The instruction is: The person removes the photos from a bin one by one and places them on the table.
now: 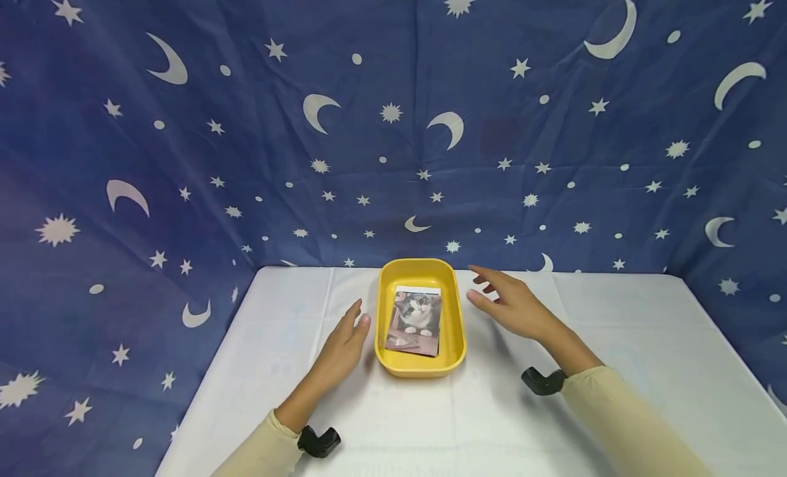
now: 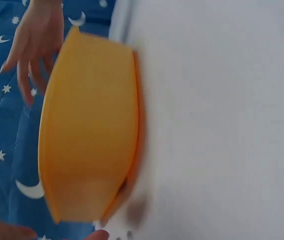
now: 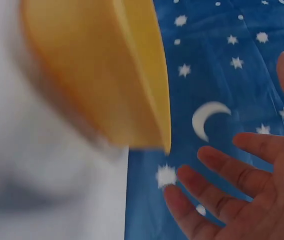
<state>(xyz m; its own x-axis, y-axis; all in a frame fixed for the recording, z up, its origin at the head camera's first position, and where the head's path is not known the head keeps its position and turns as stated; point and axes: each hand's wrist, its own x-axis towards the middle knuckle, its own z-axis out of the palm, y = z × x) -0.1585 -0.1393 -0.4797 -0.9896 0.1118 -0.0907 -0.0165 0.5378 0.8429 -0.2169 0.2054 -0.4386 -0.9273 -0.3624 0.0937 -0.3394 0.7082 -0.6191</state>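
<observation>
A yellow oblong tub (image 1: 458, 326) stands on the white-covered table, its long side pointing away from me. Inside it lies a small stack of photo prints (image 1: 413, 323), the top one picturing a grey and white cat. To the left of the tub is my left hand (image 1: 341, 347), fingers extended, apart from the rim. My right hand (image 1: 510, 303) hovers off the tub's far right side with its fingers spread and nothing held. The right wrist view shows the fingers (image 3: 221, 200) loosely spread beside the tub's yellow wall (image 3: 87, 65).
White cloth covers the table (image 1: 406, 422). Behind it and at both sides hangs a blue curtain (image 1: 381, 142) printed with white moons and stars. A dark strap piece (image 1: 318, 441) sits at the left wrist, another (image 1: 544, 381) at the right.
</observation>
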